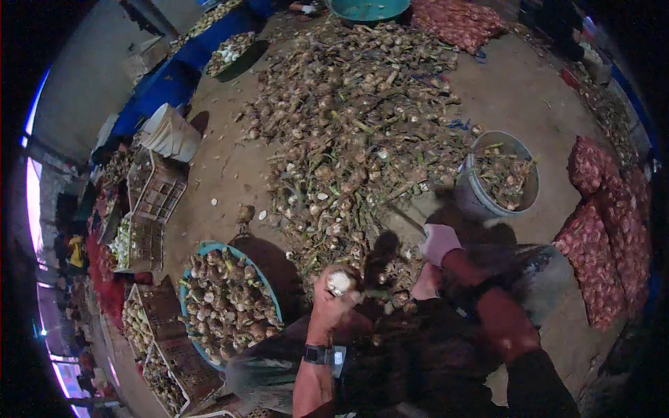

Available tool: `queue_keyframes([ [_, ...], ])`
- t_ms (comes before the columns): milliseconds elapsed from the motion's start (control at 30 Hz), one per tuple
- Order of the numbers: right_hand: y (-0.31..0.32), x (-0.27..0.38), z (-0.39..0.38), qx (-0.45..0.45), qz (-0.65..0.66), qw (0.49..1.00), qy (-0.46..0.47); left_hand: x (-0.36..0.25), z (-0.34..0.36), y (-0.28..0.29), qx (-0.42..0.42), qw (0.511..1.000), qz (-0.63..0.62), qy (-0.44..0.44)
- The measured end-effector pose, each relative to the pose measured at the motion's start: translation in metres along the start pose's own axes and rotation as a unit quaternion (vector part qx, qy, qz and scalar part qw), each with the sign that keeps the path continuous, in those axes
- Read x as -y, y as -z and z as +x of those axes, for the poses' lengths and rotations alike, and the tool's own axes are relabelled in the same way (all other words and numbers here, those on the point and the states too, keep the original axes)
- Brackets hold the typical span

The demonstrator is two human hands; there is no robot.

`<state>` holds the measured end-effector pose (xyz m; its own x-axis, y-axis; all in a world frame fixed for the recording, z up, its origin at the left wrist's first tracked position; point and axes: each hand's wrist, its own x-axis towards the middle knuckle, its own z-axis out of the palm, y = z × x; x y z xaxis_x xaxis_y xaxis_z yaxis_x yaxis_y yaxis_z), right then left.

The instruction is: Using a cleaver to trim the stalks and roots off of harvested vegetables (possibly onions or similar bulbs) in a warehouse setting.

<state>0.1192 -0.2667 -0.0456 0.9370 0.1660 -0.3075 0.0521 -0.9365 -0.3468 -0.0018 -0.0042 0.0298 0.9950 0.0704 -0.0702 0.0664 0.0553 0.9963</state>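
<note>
Blue tub (209, 246): piled bulbs (230, 303); grey bucket (475, 194): stalk scraps (503, 178); left hand (327, 306): pale bulb (339, 282).

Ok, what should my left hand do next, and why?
Probably move the bulb in your left hand over to the blue-rimmed tub: the bulb shows a pale, bare face, and the tub, close on your left, holds similar bulbs.
</note>
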Motion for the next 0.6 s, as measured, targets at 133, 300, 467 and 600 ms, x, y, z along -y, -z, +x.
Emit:
queue_keyframes([
  [133,0.038,0.051,-0.035,-0.056,0.178,0.979,0.085,-0.01,0.015,0.023,-0.071,0.983,0.171,-0.007],
  [300,0.02,0.076,-0.057,0.014,0.329,0.939,0.095,-0.004,0.019,0.018,-0.167,0.978,0.121,0.039],
  [467,0.017,0.098,-0.068,0.135,0.31,0.94,0.054,0.016,0.022,0.017,-0.193,0.979,0.041,0.05],
  [600,-0.009,0.092,-0.051,0.144,0.294,0.941,0.089,0.017,0.017,0.011,-0.17,0.982,-0.069,0.052],
])
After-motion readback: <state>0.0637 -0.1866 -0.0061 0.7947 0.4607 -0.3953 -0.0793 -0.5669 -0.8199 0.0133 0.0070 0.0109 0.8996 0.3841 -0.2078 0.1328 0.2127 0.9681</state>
